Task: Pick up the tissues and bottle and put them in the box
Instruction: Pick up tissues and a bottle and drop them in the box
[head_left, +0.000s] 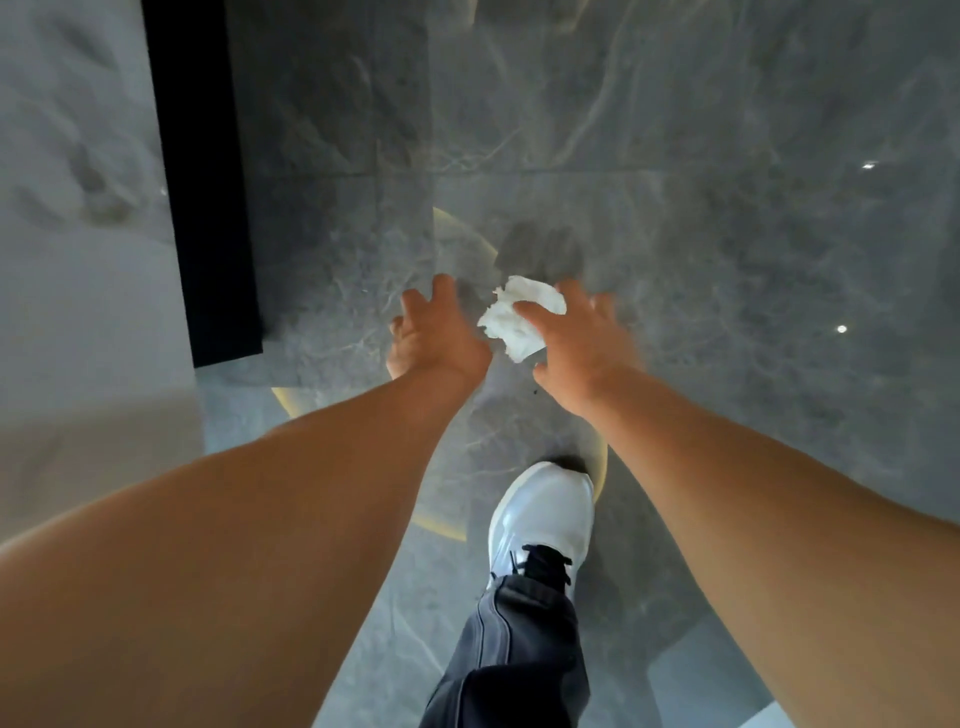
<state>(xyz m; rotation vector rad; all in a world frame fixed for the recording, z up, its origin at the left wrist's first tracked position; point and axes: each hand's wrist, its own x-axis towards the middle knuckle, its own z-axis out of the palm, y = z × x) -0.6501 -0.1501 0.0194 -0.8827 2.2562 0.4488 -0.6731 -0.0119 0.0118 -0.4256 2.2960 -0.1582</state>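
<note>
A crumpled white tissue (506, 325) lies on the glossy grey marble floor (727, 260), between my two hands. My right hand (584, 345) is over its right side with fingers spread, and one fingertip rests on the tissue. My left hand (439, 335) hovers just left of the tissue, fingers apart and holding nothing. Neither a bottle nor a box is in view.
My white shoe (545, 512) and dark trouser leg (519, 660) stand just below the hands. A tall black panel (202, 182) runs along the left, beside a pale marbled wall (78, 234). Light reflections dot the floor at the right.
</note>
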